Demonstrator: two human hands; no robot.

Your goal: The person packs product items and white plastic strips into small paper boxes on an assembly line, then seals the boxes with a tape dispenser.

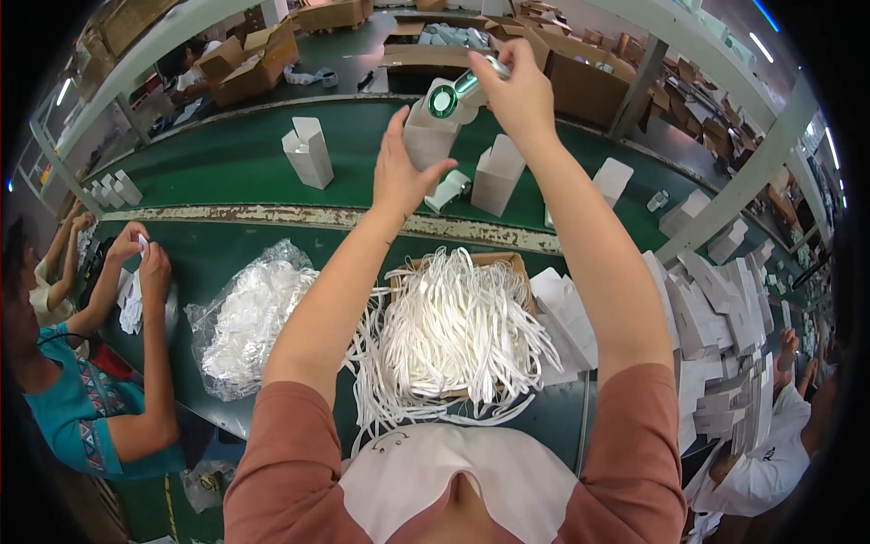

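Over the green belt, my left hand (405,177) is wrapped round a small white carton (429,136), with the thumb across its lower part. My right hand (524,95) grips a small white device with a shiny green round end (442,102), beside the carton's upper end. Its exact kind cannot be made out. A similar white device (448,191) lies on the belt below my left thumb. Just to its right stands an open white carton (497,175). Another open carton (308,152) is upright farther left.
White cords (462,331) overflow a cardboard box in front of me. Left of it is a clear bag of white pieces (258,322). White cartons (716,308) are piled at right. A co-worker in teal (100,399) works at left. A metal post (748,181) rises at right.
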